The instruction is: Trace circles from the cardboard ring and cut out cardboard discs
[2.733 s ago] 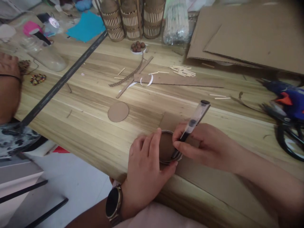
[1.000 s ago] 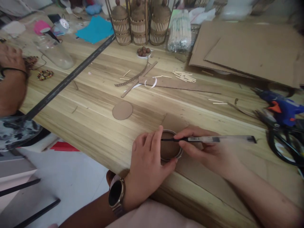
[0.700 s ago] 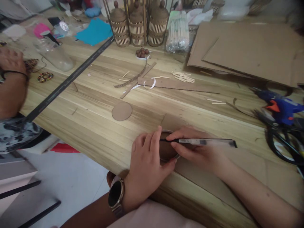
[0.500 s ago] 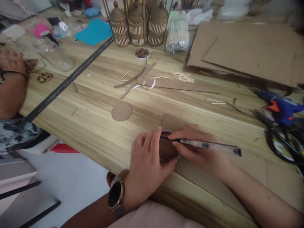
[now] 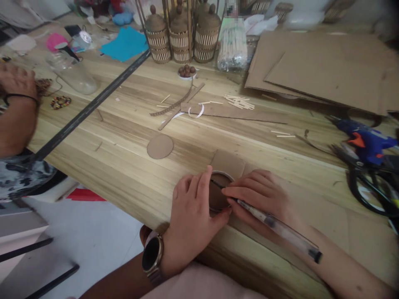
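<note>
My left hand [image 5: 193, 211], a watch on its wrist, grips a thin round ring [image 5: 223, 172] between its fingers and thumb, holding it flat on a piece of cardboard [image 5: 229, 161]. Brown cardboard shows inside the ring. A clear-barrelled pen [image 5: 279, 227] is pinched in my right hand [image 5: 262, 197], its tip inside the ring near the far left of the rim. The pen's back end slants down to the right over my forearm. Left of the ring lies a cut cardboard disc [image 5: 160, 146].
Scissors [image 5: 358, 182] and a blue glue gun [image 5: 368, 137] lie at the right. Behind are matchstick pieces [image 5: 240, 101], cardboard strips [image 5: 230, 112], stacked cardboard sheets [image 5: 324, 68] and small lantern-like models [image 5: 181, 41]. Another person's hand [image 5: 18, 85] rests at the far left.
My right hand has turned and shifted slightly down, and the pen's back end has swung downward. The pen tip stays inside the ring; my left hand keeps its place.
</note>
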`<action>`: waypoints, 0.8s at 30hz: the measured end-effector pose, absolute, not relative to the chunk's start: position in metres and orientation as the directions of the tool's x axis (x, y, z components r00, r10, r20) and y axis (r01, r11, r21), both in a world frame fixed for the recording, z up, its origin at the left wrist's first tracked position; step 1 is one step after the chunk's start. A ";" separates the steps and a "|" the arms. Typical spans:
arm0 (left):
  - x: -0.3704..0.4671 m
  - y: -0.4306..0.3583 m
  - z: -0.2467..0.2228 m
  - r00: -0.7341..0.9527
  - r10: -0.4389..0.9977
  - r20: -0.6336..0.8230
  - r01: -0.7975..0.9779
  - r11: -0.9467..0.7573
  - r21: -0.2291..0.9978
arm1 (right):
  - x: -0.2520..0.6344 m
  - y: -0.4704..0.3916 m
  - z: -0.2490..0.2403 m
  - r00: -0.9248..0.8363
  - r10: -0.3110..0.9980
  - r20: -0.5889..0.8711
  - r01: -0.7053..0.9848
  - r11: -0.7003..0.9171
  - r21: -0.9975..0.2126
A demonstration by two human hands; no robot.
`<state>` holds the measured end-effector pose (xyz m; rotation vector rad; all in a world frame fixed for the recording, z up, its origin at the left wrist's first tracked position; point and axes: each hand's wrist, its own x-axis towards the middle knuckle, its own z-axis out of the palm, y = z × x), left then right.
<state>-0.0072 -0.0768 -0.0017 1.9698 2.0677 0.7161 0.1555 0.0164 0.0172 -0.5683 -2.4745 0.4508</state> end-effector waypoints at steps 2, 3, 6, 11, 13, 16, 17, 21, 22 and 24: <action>-0.007 -0.077 -0.002 -0.096 0.978 0.186 0.882 -0.003 0.471 | 0.151 0.017 0.014 -0.760 0.484 0.434 0.286 0.848 -0.446; -0.007 -0.077 -0.002 -0.099 0.977 0.188 0.882 -0.001 0.471 | 0.150 0.018 0.013 -0.760 0.480 0.438 0.277 0.849 -0.449; -0.007 -0.076 -0.002 -0.101 0.975 0.198 0.883 -0.004 0.470 | 0.149 0.021 0.012 -0.764 0.458 0.455 0.252 0.860 -0.443; -0.007 -0.076 -0.002 -0.104 0.976 0.190 0.877 0.000 0.480 | 0.158 0.024 0.016 -0.752 0.489 0.442 0.322 0.858 -0.401; -0.007 -0.077 -0.001 -0.108 0.977 0.182 0.873 0.005 0.487 | 0.164 0.024 0.019 -0.740 0.502 0.448 0.349 0.856 -0.382; -0.007 -0.076 0.000 -0.103 0.981 0.166 0.874 0.009 0.485 | 0.171 0.024 0.025 -0.728 0.531 0.435 0.361 0.835 -0.415; -0.007 -0.076 0.001 -0.098 0.983 0.155 0.877 0.012 0.481 | 0.174 0.025 0.028 -0.720 0.548 0.426 0.363 0.821 -0.441; -0.008 -0.073 0.005 -0.076 0.992 0.105 0.887 0.019 0.462 | 0.178 0.028 0.040 -0.676 0.615 0.406 0.390 0.766 -0.511; -0.008 -0.072 0.006 -0.074 0.993 0.093 0.888 0.023 0.460 | 0.178 0.029 0.042 -0.673 0.619 0.405 0.392 0.762 -0.514; -0.008 -0.071 0.009 -0.073 0.995 0.069 0.889 0.033 0.457 | 0.178 0.031 0.044 -0.685 0.613 0.393 0.383 0.762 -0.522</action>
